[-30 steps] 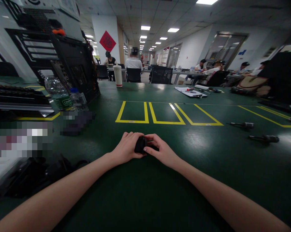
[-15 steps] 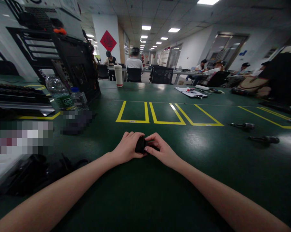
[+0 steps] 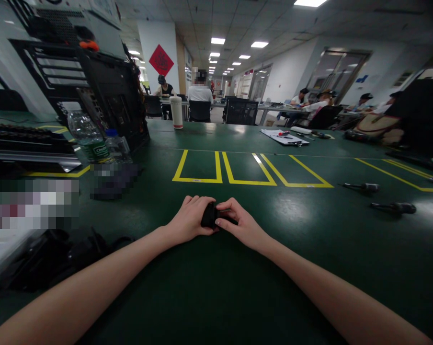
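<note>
A small black object (image 3: 209,216) sits between my two hands, low over the green table (image 3: 216,287); its kind does not show. Wrapped around its left side is my left hand (image 3: 190,218), thumb near me and fingers on the far side. My right hand (image 3: 240,221) pinches its right end between thumb and fingertips. Part of the object is hidden behind the fingers. Whether it rests on the tabletop I cannot tell.
Yellow tape outlines (image 3: 250,182) lie beyond my hands. To the right are two black screwdrivers (image 3: 396,207); a clipboard (image 3: 284,137) lies farther back. Plastic bottles (image 3: 89,139) and a black computer case (image 3: 112,96) stand left. A white cup (image 3: 176,112) stands at the far edge.
</note>
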Tool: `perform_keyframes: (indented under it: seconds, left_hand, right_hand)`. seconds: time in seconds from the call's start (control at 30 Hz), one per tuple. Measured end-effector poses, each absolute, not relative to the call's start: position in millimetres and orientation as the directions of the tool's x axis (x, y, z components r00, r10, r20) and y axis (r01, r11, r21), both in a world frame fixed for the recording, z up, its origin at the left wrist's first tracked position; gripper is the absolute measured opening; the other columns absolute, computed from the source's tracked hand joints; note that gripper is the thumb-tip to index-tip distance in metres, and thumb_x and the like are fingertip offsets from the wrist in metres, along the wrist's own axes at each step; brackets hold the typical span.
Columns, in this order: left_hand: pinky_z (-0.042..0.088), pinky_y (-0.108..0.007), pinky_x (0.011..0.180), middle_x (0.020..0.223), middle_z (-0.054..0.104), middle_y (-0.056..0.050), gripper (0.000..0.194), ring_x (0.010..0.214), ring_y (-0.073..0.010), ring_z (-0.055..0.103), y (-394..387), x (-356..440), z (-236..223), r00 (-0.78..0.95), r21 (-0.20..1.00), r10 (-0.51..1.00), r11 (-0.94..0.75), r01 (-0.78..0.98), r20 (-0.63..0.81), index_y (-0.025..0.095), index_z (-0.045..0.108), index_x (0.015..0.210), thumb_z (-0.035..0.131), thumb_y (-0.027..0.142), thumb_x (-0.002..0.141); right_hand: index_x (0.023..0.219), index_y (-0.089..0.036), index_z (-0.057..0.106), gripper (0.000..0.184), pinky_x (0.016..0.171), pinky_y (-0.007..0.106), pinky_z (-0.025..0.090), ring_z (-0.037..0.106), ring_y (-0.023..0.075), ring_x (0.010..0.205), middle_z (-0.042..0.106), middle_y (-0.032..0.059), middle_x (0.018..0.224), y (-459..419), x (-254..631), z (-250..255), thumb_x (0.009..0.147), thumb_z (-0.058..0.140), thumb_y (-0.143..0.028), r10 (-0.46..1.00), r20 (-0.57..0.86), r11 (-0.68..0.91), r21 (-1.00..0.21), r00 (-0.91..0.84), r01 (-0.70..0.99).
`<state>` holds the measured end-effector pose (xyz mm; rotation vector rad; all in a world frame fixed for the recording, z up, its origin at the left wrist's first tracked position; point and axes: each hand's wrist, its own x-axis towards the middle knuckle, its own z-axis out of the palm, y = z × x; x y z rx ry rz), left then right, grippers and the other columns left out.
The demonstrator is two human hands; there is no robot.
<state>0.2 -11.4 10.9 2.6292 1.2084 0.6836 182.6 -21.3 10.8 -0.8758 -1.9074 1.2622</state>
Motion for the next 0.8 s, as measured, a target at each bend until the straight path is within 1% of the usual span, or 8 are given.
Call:
perform_keyframes:
  seconds: [0.17, 0.27, 0.37, 0.43, 0.53, 0.6, 0.8]
  left_hand:
    - [0.032, -0.035, 0.074, 0.100, 0.053, -0.006, 0.055, 0.087, -0.0229, 0.049, -9.4, 1.4, 7.4, 0.553, 0.327, 0.757, -0.651, 0.685, 0.349, 0.019, 0.038, 0.108, 0.063, 0.039, 0.064]
    - [0.032, -0.035, 0.075, 0.101, 0.053, -0.006, 0.055, 0.088, -0.0229, 0.049, -10.1, 1.0, 8.3, 0.558, 0.337, 0.759, -0.650, 0.681, 0.336, 0.020, 0.038, 0.109, 0.064, 0.037, 0.064]
    - [0.032, -0.035, 0.076, 0.100, 0.053, -0.005, 0.055, 0.089, -0.0226, 0.049, -10.9, 0.0, 9.9, 0.563, 0.348, 0.761, -0.648, 0.678, 0.321, 0.020, 0.037, 0.109, 0.064, 0.035, 0.064]
    - [0.032, -0.035, 0.075, 0.101, 0.052, -0.005, 0.054, 0.088, -0.0225, 0.049, -11.0, -0.4, 10.3, 0.564, 0.349, 0.760, -0.650, 0.675, 0.323, 0.020, 0.037, 0.109, 0.064, 0.034, 0.064]
    - [0.032, -0.035, 0.075, 0.100, 0.052, -0.005, 0.054, 0.088, -0.0225, 0.049, -10.5, -0.2, 9.3, 0.555, 0.345, 0.759, -0.650, 0.677, 0.339, 0.019, 0.038, 0.109, 0.064, 0.037, 0.064]
    - [0.033, -0.034, 0.075, 0.100, 0.052, -0.006, 0.054, 0.087, -0.0222, 0.049, -10.0, 0.1, 8.3, 0.558, 0.344, 0.756, -0.653, 0.675, 0.341, 0.019, 0.038, 0.109, 0.063, 0.038, 0.065]
    - [0.033, -0.035, 0.076, 0.101, 0.053, -0.005, 0.055, 0.088, -0.0222, 0.049, -11.0, 0.1, 10.0, 0.556, 0.353, 0.758, -0.652, 0.671, 0.342, 0.019, 0.038, 0.109, 0.064, 0.037, 0.064]
  right_hand:
    - [0.103, -0.022, 0.041, 0.029, 0.085, 0.039, 0.045, 0.051, 0.0172, 0.099, 0.048, 0.0037, 0.105, -20.2, 181.4, 11.5, 0.076, 0.052, -0.022, 0.834, 0.158, 0.307, -0.929, -0.528, 0.206]
    - [0.104, -0.022, 0.041, 0.031, 0.088, 0.041, 0.042, 0.050, 0.0178, 0.100, 0.048, 0.0035, 0.106, -21.8, 183.4, 14.2, 0.075, 0.053, -0.022, 0.820, 0.160, 0.334, -0.914, -0.550, 0.233]
    - [0.103, -0.023, 0.041, 0.034, 0.088, 0.040, 0.042, 0.049, 0.0176, 0.101, 0.046, 0.0023, 0.105, -23.4, 185.2, 15.1, 0.073, 0.056, -0.019, 0.803, 0.194, 0.371, -0.903, -0.564, 0.218]
    - [0.101, -0.023, 0.042, 0.031, 0.089, 0.039, 0.042, 0.049, 0.0169, 0.101, 0.046, 0.0017, 0.104, -23.6, 185.2, 14.4, 0.073, 0.056, -0.019, 0.799, 0.212, 0.378, -0.905, -0.563, 0.196]
    - [0.097, -0.023, 0.044, 0.023, 0.086, 0.037, 0.045, 0.051, 0.0158, 0.099, 0.047, 0.0012, 0.102, -22.7, 183.4, 12.7, 0.076, 0.053, -0.021, 0.807, 0.209, 0.352, -0.921, -0.552, 0.167]
    - [0.097, -0.022, 0.044, 0.022, 0.083, 0.037, 0.046, 0.052, 0.0161, 0.098, 0.048, 0.0015, 0.101, -21.9, 182.0, 11.8, 0.077, 0.052, -0.022, 0.818, 0.191, 0.327, -0.930, -0.543, 0.165]
    - [0.105, -0.023, 0.041, 0.030, 0.089, 0.041, 0.041, 0.049, 0.0177, 0.102, 0.048, 0.0035, 0.107, -21.9, 182.5, 13.4, 0.077, 0.051, -0.022, 0.831, 0.150, 0.314, -0.921, -0.536, 0.230]
